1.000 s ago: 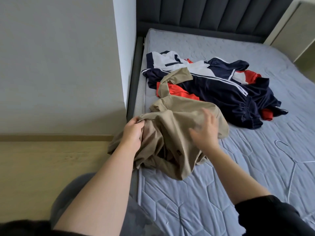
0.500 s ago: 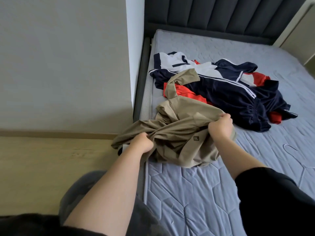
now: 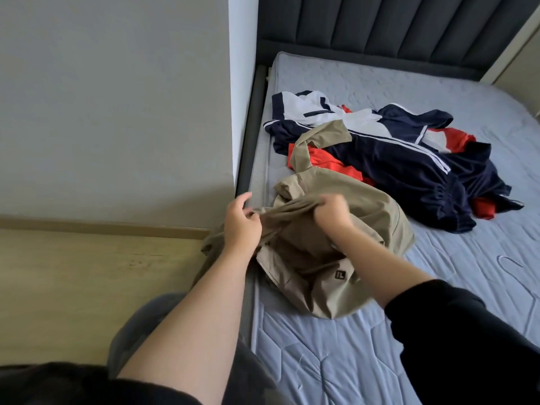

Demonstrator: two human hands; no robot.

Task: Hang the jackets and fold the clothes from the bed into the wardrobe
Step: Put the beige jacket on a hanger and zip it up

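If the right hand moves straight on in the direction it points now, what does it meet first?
Probably the left hand. The right hand points left along the bunched tan jacket that both grip, with only a short stretch of cloth between them; depth is uncertain.

I note a grey wall [image 3: 111,106] at left with a wooden skirting strip [image 3: 102,226] along its base, pale wood flooring [image 3: 87,287] below it, and a dark padded headboard [image 3: 380,27] standing upright at the far end

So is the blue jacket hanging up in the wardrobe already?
No, the blue jacket lies crumpled on the bed while both hands grip the tan jacket.
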